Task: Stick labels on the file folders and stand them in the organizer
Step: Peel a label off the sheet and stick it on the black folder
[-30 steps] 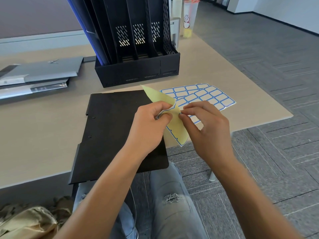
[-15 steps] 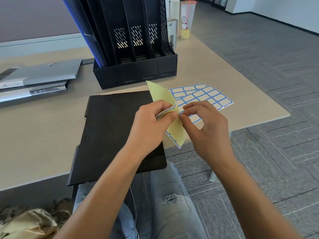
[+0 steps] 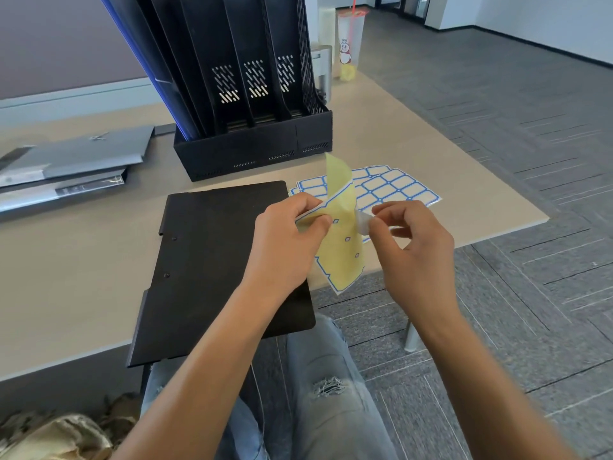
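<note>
We hold a mostly used label sheet (image 3: 341, 250) in our left hand (image 3: 285, 240), its yellow backing bent upward, our thumb and fingers pinching it near its upper edge. Our right hand (image 3: 411, 250) pinches a single white label (image 3: 363, 224) between thumb and forefinger, just beside the sheet; whether it is fully free of the backing we cannot tell, since the grip hides its edge. Both hands hang above the front edge of the counter (image 3: 66, 260).

The black file folder (image 3: 219, 270) lies flat on the counter right in front of us, closed, its near corner overhanging the edge, and we see no label on its visible face. More full label sheets (image 3: 398, 190) lie on the counter just beyond our hands. The black organizer (image 3: 252, 94) stands at the back; a blue-edged folder (image 3: 149, 61) leans in its leftmost slot, while the other slots look empty as far as we can see. Grey folders (image 3: 73, 164) lie stacked at the far left.

We judge the task to be in its early part: one folder appears stood, this black one needs its label pressed on and then standing in a slot, and the grey ones seem untouched.
</note>
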The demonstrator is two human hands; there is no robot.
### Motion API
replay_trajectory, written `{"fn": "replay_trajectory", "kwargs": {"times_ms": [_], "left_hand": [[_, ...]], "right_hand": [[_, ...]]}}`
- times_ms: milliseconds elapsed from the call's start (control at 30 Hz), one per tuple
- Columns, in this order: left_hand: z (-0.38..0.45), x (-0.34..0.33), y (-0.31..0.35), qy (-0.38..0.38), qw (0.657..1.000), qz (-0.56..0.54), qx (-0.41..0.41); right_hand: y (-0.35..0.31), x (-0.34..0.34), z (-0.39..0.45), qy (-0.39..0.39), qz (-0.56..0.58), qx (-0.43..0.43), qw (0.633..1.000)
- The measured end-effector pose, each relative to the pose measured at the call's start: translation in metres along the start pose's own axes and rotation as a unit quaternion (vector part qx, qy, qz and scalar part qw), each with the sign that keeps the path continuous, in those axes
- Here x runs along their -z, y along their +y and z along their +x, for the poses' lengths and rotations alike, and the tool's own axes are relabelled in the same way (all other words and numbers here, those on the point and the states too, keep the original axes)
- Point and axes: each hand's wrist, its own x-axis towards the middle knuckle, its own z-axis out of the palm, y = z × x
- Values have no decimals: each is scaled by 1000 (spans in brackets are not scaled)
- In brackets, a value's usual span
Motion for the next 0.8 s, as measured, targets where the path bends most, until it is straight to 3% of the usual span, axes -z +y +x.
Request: {"fn": "replay_trajectory", "kwargs": {"times_ms": [500,800], "left_hand": [[58,-77,34,-56,992,94,-56],[98,-85,-1,-101,964,244,-15]], "right_hand": [[3,70,5,119,49,-75,989],[28,56,20,105,43,-132,985]]}}
